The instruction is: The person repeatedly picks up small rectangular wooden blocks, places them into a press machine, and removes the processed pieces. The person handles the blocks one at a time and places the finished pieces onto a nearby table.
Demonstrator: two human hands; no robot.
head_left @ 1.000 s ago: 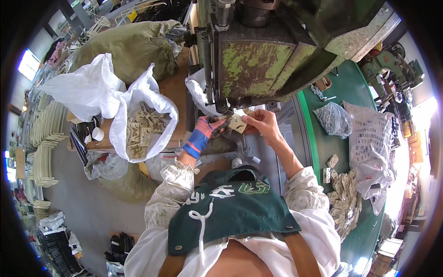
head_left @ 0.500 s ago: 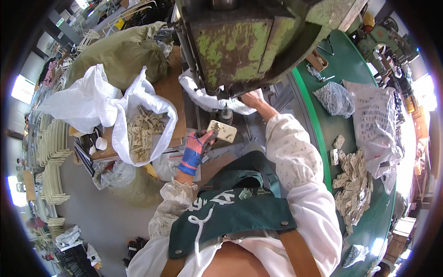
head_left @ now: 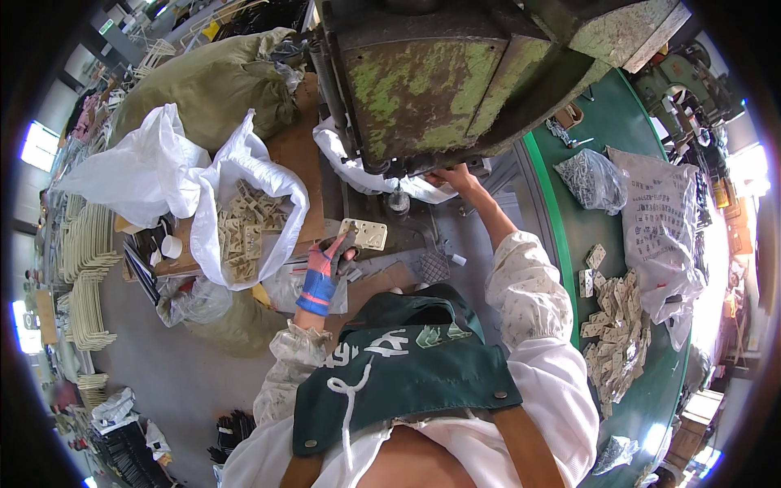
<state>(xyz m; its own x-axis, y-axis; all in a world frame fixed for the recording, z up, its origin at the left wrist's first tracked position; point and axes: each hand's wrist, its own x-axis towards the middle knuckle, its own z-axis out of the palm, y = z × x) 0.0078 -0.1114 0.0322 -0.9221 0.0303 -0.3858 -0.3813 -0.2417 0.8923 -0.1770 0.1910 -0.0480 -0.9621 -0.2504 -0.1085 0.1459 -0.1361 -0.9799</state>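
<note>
My left hand (head_left: 327, 259), in a pink and blue work glove with dark fingertips, is closed on the near left edge of a cream rectangular plate (head_left: 370, 235) with holes. The plate is apart from the short metal post (head_left: 399, 201) under the green machine head (head_left: 423, 98). My bare right hand (head_left: 455, 177) reaches in beside the machine, over the rim of a white woven bag (head_left: 431, 192). Its fingers are bent together, and their tips are partly hidden at the machine's lower edge. What they hold, if anything, I cannot make out.
To the left, an open white sack (head_left: 298, 220) contains more cream plates (head_left: 242, 236). A large olive sack (head_left: 207, 85) lies behind it. On the right, a green table (head_left: 573, 224) bears a pile of cream pieces (head_left: 616, 333), a clear bag of metal parts (head_left: 591, 176) and a printed sack (head_left: 659, 220).
My left hand has drawn the plate left, away from the post, and the plate lies at a different tilt. My right hand stays by the machine, a little farther right. The view has shifted slightly.
</note>
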